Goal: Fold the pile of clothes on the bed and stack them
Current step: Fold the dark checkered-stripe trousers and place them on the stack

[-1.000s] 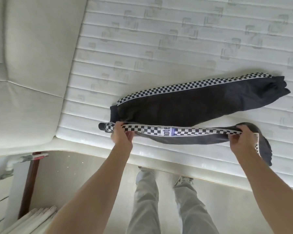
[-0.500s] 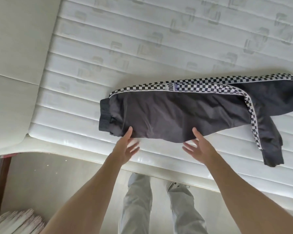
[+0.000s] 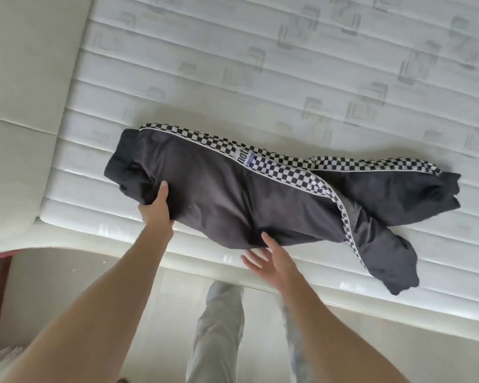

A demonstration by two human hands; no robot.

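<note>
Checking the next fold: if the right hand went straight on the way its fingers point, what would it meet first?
Most likely the near edge of the dark trousers; the right hand is open just short of it, though depth is unclear.

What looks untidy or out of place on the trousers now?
On the dark trousers, the nearer leg end splays toward the mattress edge instead of lying over the other leg, so the fold is uneven.

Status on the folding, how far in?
Early. Done: pants folded lengthwise on the mattress, though one leg end splays out. In hand: left hand on the waistband end, right hand open at the near edge. Left: cross folds, stacking; no stack visible.
</note>
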